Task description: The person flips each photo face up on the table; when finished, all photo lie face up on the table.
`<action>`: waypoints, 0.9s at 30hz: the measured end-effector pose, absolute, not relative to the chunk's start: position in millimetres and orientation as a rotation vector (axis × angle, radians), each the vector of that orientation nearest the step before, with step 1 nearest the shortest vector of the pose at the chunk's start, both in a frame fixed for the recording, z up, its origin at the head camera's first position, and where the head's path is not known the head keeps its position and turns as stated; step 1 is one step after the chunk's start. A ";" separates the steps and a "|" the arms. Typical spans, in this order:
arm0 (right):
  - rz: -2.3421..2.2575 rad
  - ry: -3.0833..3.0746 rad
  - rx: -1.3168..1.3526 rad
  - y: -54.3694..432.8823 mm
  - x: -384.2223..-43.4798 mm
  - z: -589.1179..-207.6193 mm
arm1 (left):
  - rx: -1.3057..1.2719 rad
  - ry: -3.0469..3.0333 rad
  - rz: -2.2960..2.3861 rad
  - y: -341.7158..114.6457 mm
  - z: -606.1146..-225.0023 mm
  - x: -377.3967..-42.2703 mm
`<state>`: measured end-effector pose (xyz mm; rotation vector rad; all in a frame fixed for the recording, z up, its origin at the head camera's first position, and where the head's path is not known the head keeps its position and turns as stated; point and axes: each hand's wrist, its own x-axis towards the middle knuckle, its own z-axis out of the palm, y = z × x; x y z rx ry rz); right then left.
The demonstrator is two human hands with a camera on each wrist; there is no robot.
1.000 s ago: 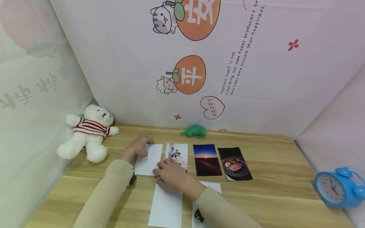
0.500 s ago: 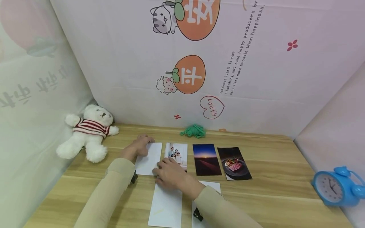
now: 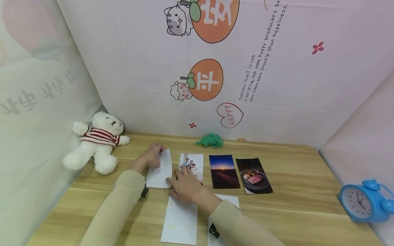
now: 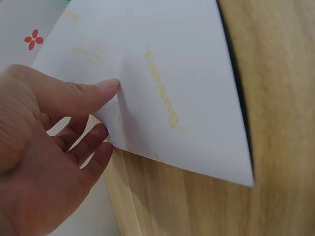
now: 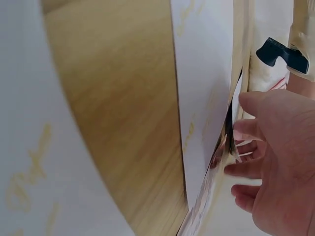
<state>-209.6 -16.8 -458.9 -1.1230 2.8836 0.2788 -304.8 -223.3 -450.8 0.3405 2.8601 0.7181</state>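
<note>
In the head view my left hand [image 3: 151, 156] grips the far-left corner of a photo card lying white back up [image 3: 160, 176]. The left wrist view shows the thumb on its yellow-lettered back [image 4: 167, 59] and the fingers beneath, with the card bent up off the table. My right hand [image 3: 186, 184] has its fingers spread by the card's near-right corner. It partly covers a family photo [image 3: 197, 162] and the top of a second white-backed card [image 3: 179, 222]. In the right wrist view the right hand [image 5: 280, 152] has loose fingers around a lifted edge; whether they pinch it is unclear.
To the right lie a sunset photo [image 3: 224, 172] and a food photo [image 3: 254, 177]. Another white card [image 3: 227, 200] is partly under the right forearm. Green yarn [image 3: 211, 140], a white teddy bear [image 3: 100, 141] and a blue alarm clock [image 3: 363, 201] stand around the wooden table [image 3: 295, 212].
My left hand has lifted the white-backed card; its right side has risen and curved leftward. The right hand has stayed nearly in place, its fingers shifting slightly. The other photos have not moved.
</note>
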 end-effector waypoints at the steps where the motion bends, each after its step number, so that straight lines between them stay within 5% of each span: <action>1: 0.278 2.880 -1.132 -17.0 -209.8 -459.4 | 0.329 2.861 0.733 -223.7 -452.4 -305.4; 27: 0.128 3.184 -1.258 -24.2 -216.7 -454.5 | 0.044 2.777 1.127 -227.0 -446.2 -309.7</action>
